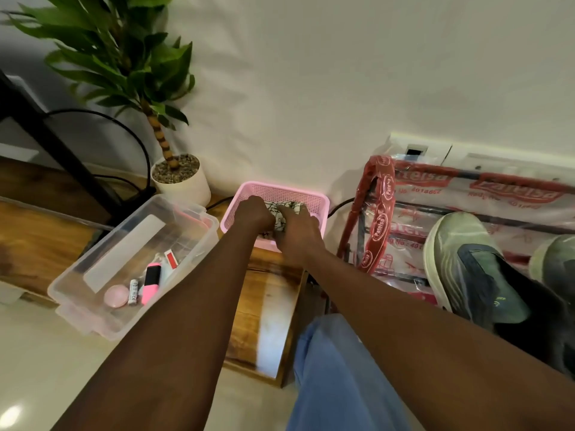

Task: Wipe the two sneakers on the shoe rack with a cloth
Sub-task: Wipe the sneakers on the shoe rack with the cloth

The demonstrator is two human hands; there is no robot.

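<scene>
A white cloth with dark line patterns (287, 209) lies inside a pink mesh basket (314, 197) against the wall. Both my hands are down in the basket on the cloth. My left hand (253, 214) has its fingers curled into the cloth at the left. My right hand (298, 234) covers the cloth at the right, fingers bent onto it. Two grey-green sneakers with dark uppers sit on the red shoe rack (373, 213) at the right: one full shoe (466, 262), and a second (557, 259) cut off by the frame edge.
A clear plastic box (102, 309) with a pink highlighter, batteries and small items stands left of the basket on a wooden bench (264, 309). A potted plant (179, 178) stands behind it. The rack is wrapped in printed plastic. My blue-trousered knee (336, 368) is below.
</scene>
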